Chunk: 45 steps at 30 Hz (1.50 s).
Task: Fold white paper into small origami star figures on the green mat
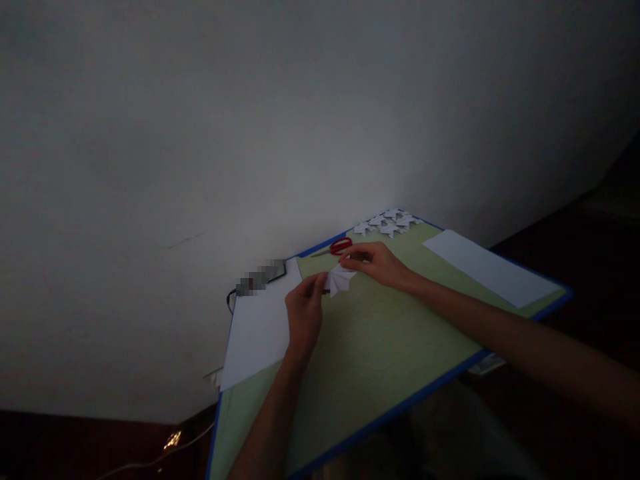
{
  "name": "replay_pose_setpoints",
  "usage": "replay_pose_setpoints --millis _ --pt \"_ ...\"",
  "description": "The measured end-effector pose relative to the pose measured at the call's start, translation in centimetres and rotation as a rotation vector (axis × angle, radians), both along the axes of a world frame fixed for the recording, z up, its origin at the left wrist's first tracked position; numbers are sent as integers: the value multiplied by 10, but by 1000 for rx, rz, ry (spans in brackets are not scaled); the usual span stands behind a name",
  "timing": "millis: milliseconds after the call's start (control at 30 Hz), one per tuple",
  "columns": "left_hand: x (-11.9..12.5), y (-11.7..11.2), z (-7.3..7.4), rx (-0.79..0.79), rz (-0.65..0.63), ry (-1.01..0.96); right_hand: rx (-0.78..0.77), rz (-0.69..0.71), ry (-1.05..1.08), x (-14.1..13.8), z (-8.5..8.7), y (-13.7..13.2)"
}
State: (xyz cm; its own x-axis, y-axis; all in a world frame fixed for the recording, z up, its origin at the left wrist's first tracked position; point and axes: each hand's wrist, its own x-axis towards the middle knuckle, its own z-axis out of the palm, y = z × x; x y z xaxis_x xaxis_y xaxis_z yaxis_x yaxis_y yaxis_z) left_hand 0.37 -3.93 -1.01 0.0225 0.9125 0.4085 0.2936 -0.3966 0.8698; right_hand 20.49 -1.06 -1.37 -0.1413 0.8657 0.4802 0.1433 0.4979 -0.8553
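Observation:
Both hands hold one small piece of folded white paper, creased in a fan-like pattern, above the green tabletop. My left hand pinches its left edge between thumb and fingers. On the upper right side, my right hand grips it with fingertips closed. Just beyond the paper lie red-handled scissors, blades pointing left. Several folded white paper stars are grouped at the table's far corner.
A large white sheet covers the table's left side, with a blurred-out dark device at its far edge. Another white paper strip lies at right. The wall borders the table's far side; a cable runs below left.

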Motion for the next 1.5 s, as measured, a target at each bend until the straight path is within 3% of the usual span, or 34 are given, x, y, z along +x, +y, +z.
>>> replay_pose_setpoints --millis 133,300,400,833,1067,1267,1500 --pt "1 3 -4 -4 18 -62 59 -40 -20 1 1 1" --pt "2 7 -8 -295 -61 -262 99 -40 12 1 1 0" --pt "2 8 -9 -362 -126 -264 109 -7 32 -1 0 -1" --pt "0 10 -15 -111 -94 -143 50 33 56 -3 -3 3" --pt "-3 13 -16 -32 -14 -99 -10 45 123 -3 -10 9" --pt "-3 10 -12 3 38 -80 -5 26 37 -4 -12 10" --pt "-2 11 -14 -62 75 -58 -3 -25 -42 -1 -9 7"
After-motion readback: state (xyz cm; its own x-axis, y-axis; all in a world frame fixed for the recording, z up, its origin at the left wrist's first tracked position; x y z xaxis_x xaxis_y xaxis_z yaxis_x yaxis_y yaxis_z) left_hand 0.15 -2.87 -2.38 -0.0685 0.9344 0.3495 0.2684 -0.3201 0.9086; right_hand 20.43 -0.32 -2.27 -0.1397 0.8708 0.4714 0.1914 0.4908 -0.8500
